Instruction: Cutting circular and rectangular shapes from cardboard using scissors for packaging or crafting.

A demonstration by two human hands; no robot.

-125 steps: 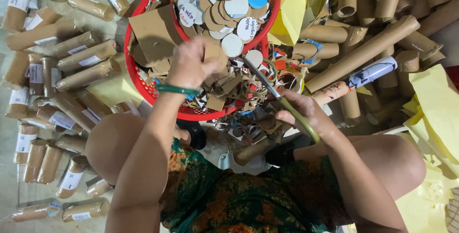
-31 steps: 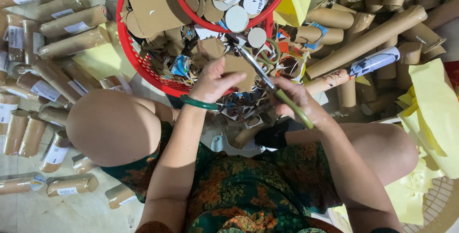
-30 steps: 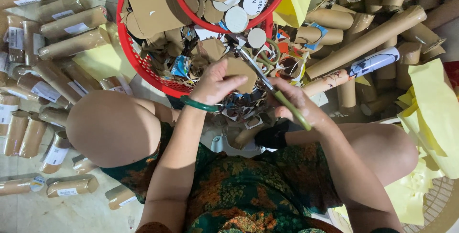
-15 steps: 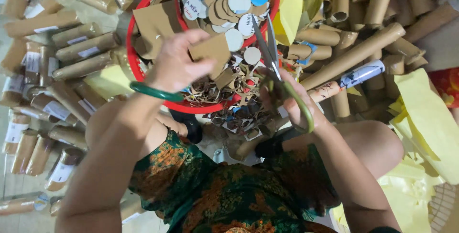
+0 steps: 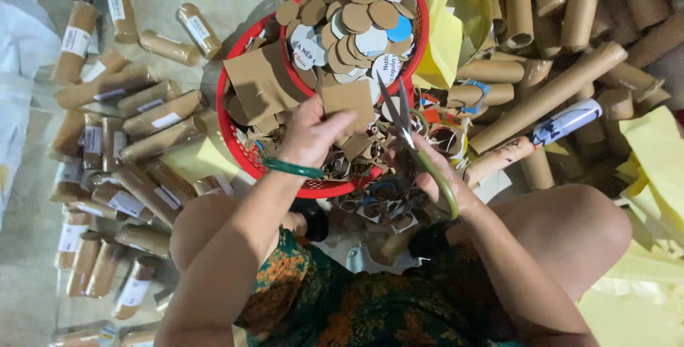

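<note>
The person sits on the floor [image 5: 43,276] with knees apart, and both hands work above a heap of cardboard. The left hand [image 5: 313,133], with a green bangle [image 5: 291,169] on its wrist, is clenched around a flat square piece of brown cardboard [image 5: 349,101], pinching it by its lower left edge so that it stands up over the front part of the large red basket [image 5: 239,147]. The right hand [image 5: 434,176] is closed through the yellow-green handles of a pair of scissors [image 5: 410,133]; the metal blades stand parted, pointing up and away from the body, with their tips just beside the right edge of the cardboard piece. Whether the blades touch it cannot be told. Behind the piece, a smaller red basket [image 5: 422,26] sits within the large one, piled with round cardboard discs [image 5: 356,12], brown, white and one blue. Larger flat brown sheets [image 5: 260,87] lie in the left part of the large basket, and curled cardboard trimmings [image 5: 385,197] gather under the hands. Short cardboard tubes [image 5: 149,115] with white labels are scattered over the floor on the left, and longer tubes [image 5: 548,94] are heaped on the right, near yellow paper sheets [image 5: 652,154].
</note>
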